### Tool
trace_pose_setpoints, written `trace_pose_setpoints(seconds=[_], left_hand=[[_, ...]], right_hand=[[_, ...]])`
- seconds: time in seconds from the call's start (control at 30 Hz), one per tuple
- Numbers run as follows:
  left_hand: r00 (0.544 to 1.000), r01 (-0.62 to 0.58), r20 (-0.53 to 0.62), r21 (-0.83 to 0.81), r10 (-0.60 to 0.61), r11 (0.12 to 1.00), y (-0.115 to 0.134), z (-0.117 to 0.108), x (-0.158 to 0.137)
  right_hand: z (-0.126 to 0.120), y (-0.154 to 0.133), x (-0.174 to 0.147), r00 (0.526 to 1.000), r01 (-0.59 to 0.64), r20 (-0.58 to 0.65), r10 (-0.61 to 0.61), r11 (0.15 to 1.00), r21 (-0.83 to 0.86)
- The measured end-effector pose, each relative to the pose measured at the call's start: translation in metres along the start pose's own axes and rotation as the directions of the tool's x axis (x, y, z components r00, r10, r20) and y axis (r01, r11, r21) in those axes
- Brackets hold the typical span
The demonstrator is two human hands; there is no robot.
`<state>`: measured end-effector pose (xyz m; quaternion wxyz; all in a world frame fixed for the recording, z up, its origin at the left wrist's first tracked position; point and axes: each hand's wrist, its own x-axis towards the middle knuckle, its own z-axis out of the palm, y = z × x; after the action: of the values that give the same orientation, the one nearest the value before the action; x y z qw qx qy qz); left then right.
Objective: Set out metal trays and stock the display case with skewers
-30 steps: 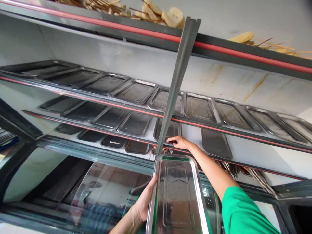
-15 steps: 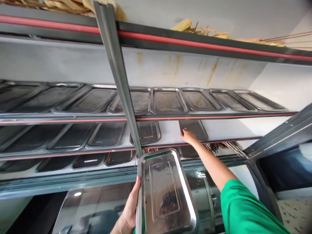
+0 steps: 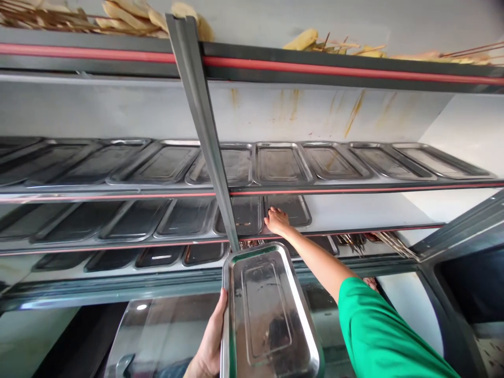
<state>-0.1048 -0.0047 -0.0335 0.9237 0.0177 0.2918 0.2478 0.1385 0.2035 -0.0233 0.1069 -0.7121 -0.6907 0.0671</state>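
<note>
While left fingers (image 3: pixel 222 304) clamp one tray (image 3: pixel 268 315), right fingers (image 3: pixel 272 213) curl at one shelved tray (image 3: pixel 297 209), grip unclear.

The lower shelf (image 3: pixel 59 276) is dim, the held tray (image 3: pixel 268 315) gleams, and 1 white glare spot marks the glass (image 3: pixel 169 325).

1. Upright post (image 3: pixel 202 115): matt metal.
2. Tray (image 3: pixel 268 310) below the post: smooth, glossy metal.
3. Upper-shelf trays (image 3: pixel 281 164) right of the post: duller metal, partly shiny.
4. Trim strip (image 3: pixel 315 69) beside the post: smooth, plastic-looking.
5. Sleeve (image 3: pixel 381 325) right of the post: matt cloth.
</note>
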Motion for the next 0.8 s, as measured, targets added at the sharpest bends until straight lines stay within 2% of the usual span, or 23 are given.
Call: trace_pose_setpoints(seconds=[0.13, 0.2, 0.23, 0.3, 0.37, 0.43, 0.53, 0.67, 0.73, 0.8], left_hand=[[1.000, -0.023, -0.009, -0.005, 0.023, 1.000, 0.002, -0.002, -0.003], [1.000, -0.020, -0.020, -0.001, 0.020, 1.000, 0.004, -0.002, -0.005], [1.000, -0.015, -0.025, 0.001, 0.015, 1.000, 0.005, -0.001, -0.006], [1.000, 0.005, -0.019, 0.001, -0.005, 1.000, 0.006, 0.001, -0.009], [0.999, 0.030, 0.017, -0.011, -0.030, 0.999, 0.007, 0.003, -0.011], [0.997, 0.054, 0.064, -0.032, -0.052, 0.998, 0.007, 0.006, -0.013], [0.993, 0.073, 0.098, -0.059, -0.067, 0.996, 0.007, 0.009, -0.014], [0.996, 0.060, 0.069, -0.047, -0.057, 0.997, 0.006, 0.009, -0.015], [0.998, 0.042, 0.042, -0.015, -0.042, 0.999, 0.005, 0.007, -0.014], [0.999, 0.018, 0.034, 0.022, -0.019, 1.000, 0.005, 0.004, -0.013]], right_hand=[[0.003, -0.011, 0.002, 1.000, -0.031, 0.004, 0.031, 1.000, 0.003], [0.001, -0.014, -0.002, 0.998, -0.044, -0.041, 0.045, 0.999, 0.019], [0.000, -0.014, -0.005, 0.997, -0.005, -0.083, 0.007, 1.000, 0.028], [-0.001, -0.014, -0.012, 0.971, 0.203, -0.136, -0.196, 0.979, 0.035], [-0.001, -0.014, -0.017, 0.884, 0.463, -0.095, -0.457, 0.885, 0.048], [0.002, -0.015, -0.017, 0.807, 0.589, -0.013, -0.591, 0.802, 0.095], [0.007, -0.017, -0.010, 0.786, 0.607, 0.037, -0.617, 0.782, 0.142], [0.007, -0.025, 0.003, 0.750, 0.645, 0.062, -0.658, 0.749, 0.151], [0.003, -0.028, 0.007, 0.760, 0.637, 0.062, -0.647, 0.761, 0.126], [-0.007, -0.028, 0.006, 0.795, 0.602, 0.014, -0.606, 0.792, 0.105]])
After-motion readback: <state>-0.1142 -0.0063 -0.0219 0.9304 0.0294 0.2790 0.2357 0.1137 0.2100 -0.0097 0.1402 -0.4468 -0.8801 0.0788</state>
